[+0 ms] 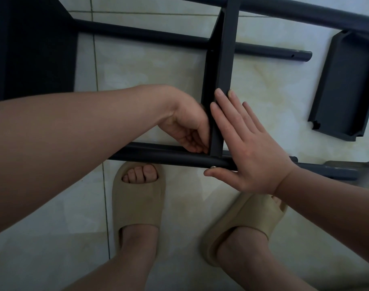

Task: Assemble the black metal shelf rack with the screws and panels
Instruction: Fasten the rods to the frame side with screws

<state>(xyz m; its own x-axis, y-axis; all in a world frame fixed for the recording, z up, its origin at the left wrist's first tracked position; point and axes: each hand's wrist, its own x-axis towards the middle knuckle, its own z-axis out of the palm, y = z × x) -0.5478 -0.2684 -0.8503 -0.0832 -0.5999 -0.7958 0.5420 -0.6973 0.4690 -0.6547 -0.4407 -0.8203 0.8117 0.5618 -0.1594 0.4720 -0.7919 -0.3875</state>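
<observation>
Shelf panel point(223, 59) stood on edge across rack tubes, lower end at near tube point(158, 154), above tile floor point(137, 66). Right hand point(248, 152) flat, fingers straight, pressed on panel's right face; thumb touched screw point(213, 167). Left hand point(187, 127) curled at panel-tube joint; what it held could not be told. Loose panel point(345, 87) lay apart at right.

Left grip point(187, 127) & right grip point(248, 148) bare, nails short; forearms bare too. Feet in beige foam slides, open-toe: left slide point(137, 198), right slide point(242, 219), thick soles.
</observation>
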